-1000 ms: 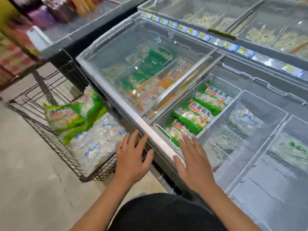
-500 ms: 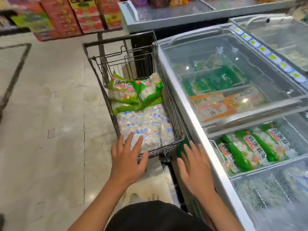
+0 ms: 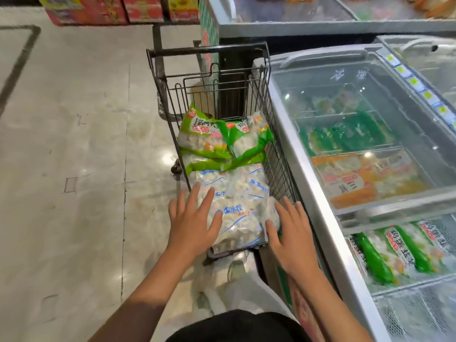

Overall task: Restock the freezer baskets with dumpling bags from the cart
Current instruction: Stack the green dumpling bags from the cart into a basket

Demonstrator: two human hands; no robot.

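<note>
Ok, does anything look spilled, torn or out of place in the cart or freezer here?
Nothing stands out. The dumpling bags lie heaped but intact in the cart, and the green bags sit in rows in their freezer basket.

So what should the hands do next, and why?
Probably close both hands, left hand and right hand, around the clear blue-printed dumpling bag in the black wire cart and lift it. They are spread open at its sides, not gripping yet.

clear blue-print dumpling bags [image 3: 243, 206] | flat in cart [image 3: 276, 154] | green bags [image 3: 222, 141] behind
</note>
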